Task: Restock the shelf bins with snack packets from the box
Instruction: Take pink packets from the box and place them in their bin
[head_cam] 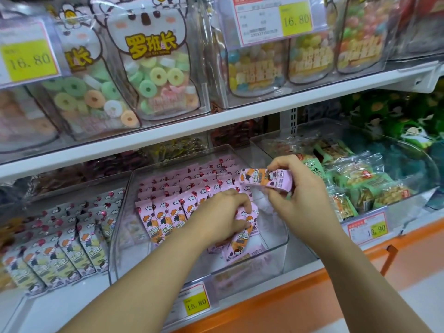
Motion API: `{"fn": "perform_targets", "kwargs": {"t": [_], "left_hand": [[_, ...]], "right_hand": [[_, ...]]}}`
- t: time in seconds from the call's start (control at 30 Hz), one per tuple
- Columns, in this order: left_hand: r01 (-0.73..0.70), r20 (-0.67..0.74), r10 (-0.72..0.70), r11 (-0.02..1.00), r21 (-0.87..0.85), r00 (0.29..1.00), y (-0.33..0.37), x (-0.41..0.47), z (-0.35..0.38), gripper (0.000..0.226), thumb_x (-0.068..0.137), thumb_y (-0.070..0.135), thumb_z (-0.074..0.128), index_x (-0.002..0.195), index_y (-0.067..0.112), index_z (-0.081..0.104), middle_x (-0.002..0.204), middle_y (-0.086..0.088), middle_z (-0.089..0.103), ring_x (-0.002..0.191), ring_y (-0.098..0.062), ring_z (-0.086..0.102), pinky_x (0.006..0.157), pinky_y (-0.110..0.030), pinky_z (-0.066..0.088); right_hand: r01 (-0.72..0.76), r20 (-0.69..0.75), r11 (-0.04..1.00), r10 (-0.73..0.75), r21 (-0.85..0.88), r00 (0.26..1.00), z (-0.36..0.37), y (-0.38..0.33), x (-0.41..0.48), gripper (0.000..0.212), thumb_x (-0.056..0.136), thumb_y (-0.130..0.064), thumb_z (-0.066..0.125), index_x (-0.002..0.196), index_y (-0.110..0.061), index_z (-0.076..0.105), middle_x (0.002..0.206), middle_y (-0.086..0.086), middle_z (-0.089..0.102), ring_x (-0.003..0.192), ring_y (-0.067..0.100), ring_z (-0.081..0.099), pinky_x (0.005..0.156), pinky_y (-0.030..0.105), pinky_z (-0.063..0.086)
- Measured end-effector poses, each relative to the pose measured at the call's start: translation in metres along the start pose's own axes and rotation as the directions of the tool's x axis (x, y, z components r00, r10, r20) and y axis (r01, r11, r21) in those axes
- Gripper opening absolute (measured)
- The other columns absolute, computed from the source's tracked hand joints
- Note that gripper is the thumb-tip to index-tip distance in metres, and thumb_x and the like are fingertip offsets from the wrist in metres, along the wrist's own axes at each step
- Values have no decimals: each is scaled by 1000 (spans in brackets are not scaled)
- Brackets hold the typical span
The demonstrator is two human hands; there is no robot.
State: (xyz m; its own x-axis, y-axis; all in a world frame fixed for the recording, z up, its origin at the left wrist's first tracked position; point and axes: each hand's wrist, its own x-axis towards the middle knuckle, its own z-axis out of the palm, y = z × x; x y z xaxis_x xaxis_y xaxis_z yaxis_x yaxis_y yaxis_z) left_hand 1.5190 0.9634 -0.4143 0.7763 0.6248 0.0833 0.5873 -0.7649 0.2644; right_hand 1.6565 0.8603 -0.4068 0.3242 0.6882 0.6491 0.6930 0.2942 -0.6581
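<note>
So the middle clear bin [240,272] on the lower shelf [288,301] is about two thirds full of pink packets [173,200]. They stand in neat rows from the back wall to the front, packed to the left side, and the right side of the bin shows bare bottom.

The left hand [223,212] is down inside the bin at the right end of the front rows. Its fingers are curled over a few of the pink packets there, and those ones lean over instead of standing straight.

The right hand [300,195] is up above the bin's right half, pinching a lone packet [264,180] between thumb and fingertips. It's held sideways, clear of the ones below.

Next door on the left is a bin of pale packets [60,248] with the same cartoon design, and on the right one with green packets [360,179].

The yellow price tag [195,302] on the middle bin's front reads 15.80. The shelf above holds bags of ring candy [153,68].
</note>
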Motion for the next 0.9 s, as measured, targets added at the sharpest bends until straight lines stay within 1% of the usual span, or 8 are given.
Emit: {"fn": "perform_targets", "kwargs": {"t": [0.13, 0.3, 0.37, 0.47, 0.63, 0.73, 0.8, 0.9], "left_hand": [[30, -34, -30, 1000, 2, 999, 4, -1, 0, 23, 83, 29, 68, 90, 30, 46, 100, 9, 49, 79, -13, 43, 65, -28, 33], [67, -49, -70, 996, -52, 996, 4, -6, -4, 33, 82, 26, 68, 107, 32, 47, 93, 16, 46, 79, -13, 45, 64, -29, 35], [91, -44, -95, 993, -76, 995, -3, -12, -7, 46, 83, 28, 69, 123, 35, 47, 107, 15, 49, 91, -11, 50, 76, -30, 44], [147, -61, -154, 983, -106, 986, -17, -24, -13, 54, 84, 28, 70, 134, 29, 50, 126, 9, 52, 108, -7, 49, 93, -29, 44], [221, -174, -243, 965, -139, 954, -35, -43, -25, 47, 83, 25, 72, 128, 24, 56, 125, 4, 55, 108, -9, 50, 81, -18, 35], [246, -262, -280, 957, -153, 924, -41, -51, -31, 34, 81, 24, 73, 112, 17, 62, 106, 3, 57, 97, -11, 49, 72, -21, 30], [258, -290, -298, 951, -169, 909, -43, -55, -35, 31, 81, 22, 73, 108, 12, 62, 99, 2, 55, 97, -17, 52, 69, -23, 29], [299, -294, -344, 936, -187, 892, -48, -56, -36, 42, 82, 19, 71, 122, 12, 57, 115, -2, 59, 105, -18, 53, 74, -20, 31]], "right_hand": [[-19, -7, 1000, 19, 20, 1000, -3, 1, 1, 36, 79, 1, 66, 95, -28, 52, 95, -6, 57, 84, 3, 49, 71, 16, 40], [-57, -19, 997, 58, 56, 998, -4, -2, 2, 18, 84, -20, 69, 90, -25, 53, 96, -8, 57, 78, -6, 49, 66, 6, 33], [-76, -27, 995, 77, 62, 997, -3, -4, 3, 18, 87, -19, 65, 85, -28, 50, 100, -5, 59, 80, -6, 50, 67, 9, 35], [-81, -2, 992, 82, 97, 997, 1, -10, 5, 24, 86, -14, 65, 80, -29, 47, 101, -1, 58, 93, 7, 54, 78, 26, 45], [-39, 117, 997, 31, 62, 993, 28, -27, 1, 32, 83, -10, 66, 74, -32, 45, 93, -9, 55, 88, -1, 49, 71, 10, 35], [-33, 194, 999, 34, -5, 980, 49, -29, -3, 36, 82, -14, 68, 72, -35, 41, 85, -16, 52, 85, 8, 47, 69, 25, 33], [-66, 273, 995, 85, -75, 958, 60, -28, -4, 28, 85, -22, 67, 79, -34, 43, 83, -16, 50, 87, 12, 45, 70, 29, 35], [-91, 371, 979, 154, -183, 916, 73, -25, -2, 23, 87, -21, 64, 103, -28, 49, 90, -7, 57, 85, 20, 53, 73, 37, 47]]}}
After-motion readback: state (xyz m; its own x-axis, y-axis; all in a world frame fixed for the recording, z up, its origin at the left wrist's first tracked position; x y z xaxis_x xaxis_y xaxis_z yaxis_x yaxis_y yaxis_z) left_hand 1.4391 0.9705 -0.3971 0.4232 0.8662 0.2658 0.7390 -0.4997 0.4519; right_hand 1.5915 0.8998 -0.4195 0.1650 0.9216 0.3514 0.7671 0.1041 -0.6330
